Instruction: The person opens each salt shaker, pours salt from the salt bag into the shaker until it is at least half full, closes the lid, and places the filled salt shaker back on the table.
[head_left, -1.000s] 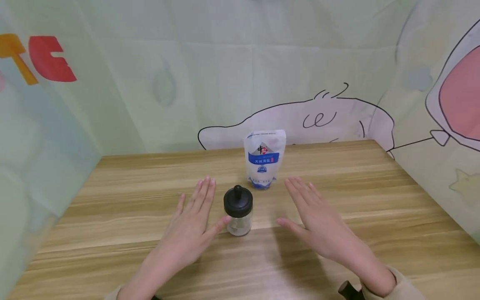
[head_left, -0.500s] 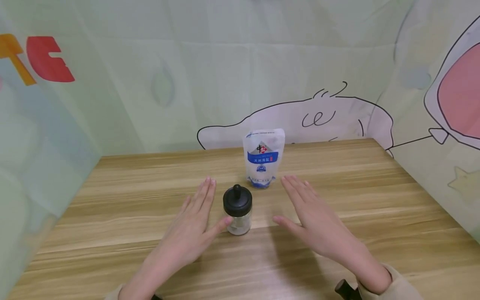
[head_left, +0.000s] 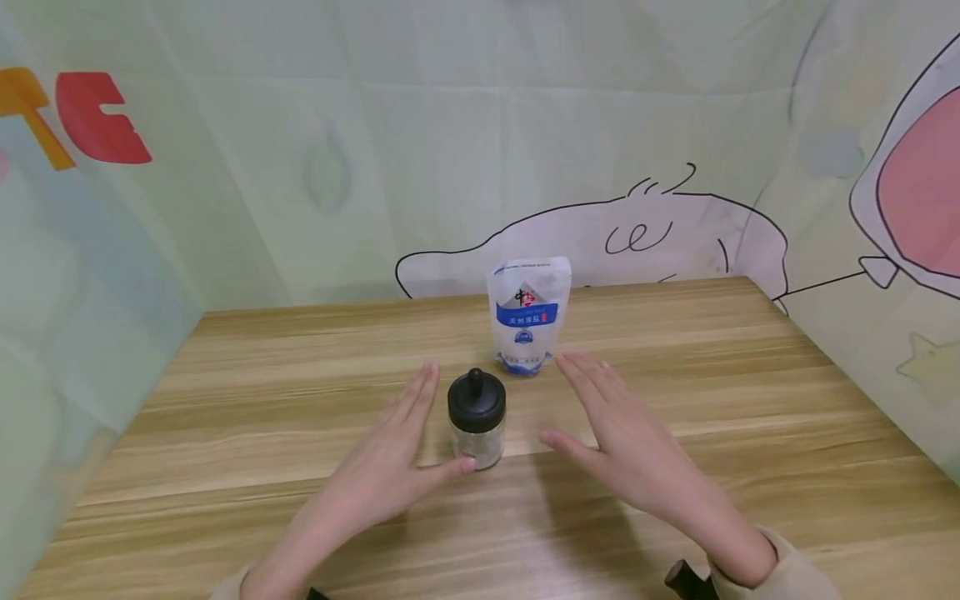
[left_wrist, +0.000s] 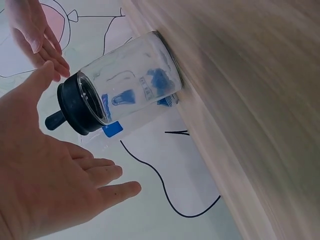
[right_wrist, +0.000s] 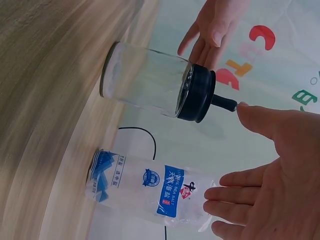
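Observation:
A clear glass jar (head_left: 478,447) with a black knobbed lid (head_left: 477,402) stands upright on the wooden table. Just behind it is a white and blue bag of sea salt (head_left: 527,321), also upright. My left hand (head_left: 390,467) is at the jar's left side, fingers straight and thumb spread, its thumb tip overlapping the jar's lower front in the head view. To the right, my right hand (head_left: 630,442) hovers over the table, fingers extended and the thumb apart from the jar. Both palms face inward, and neither hand holds anything, as the wrist views show.
The wooden table (head_left: 247,392) reaches back to a pale cloth backdrop (head_left: 420,150) printed with cartoon drawings and letters. More of that cloth hangs along the left and right sides. A dark cylindrical piece (head_left: 686,577) is by the right sleeve.
My left hand has shifted slightly right toward the jar, its thumb lowering across the jar's front. My right hand has drifted a little left. Jar and bag stay put.

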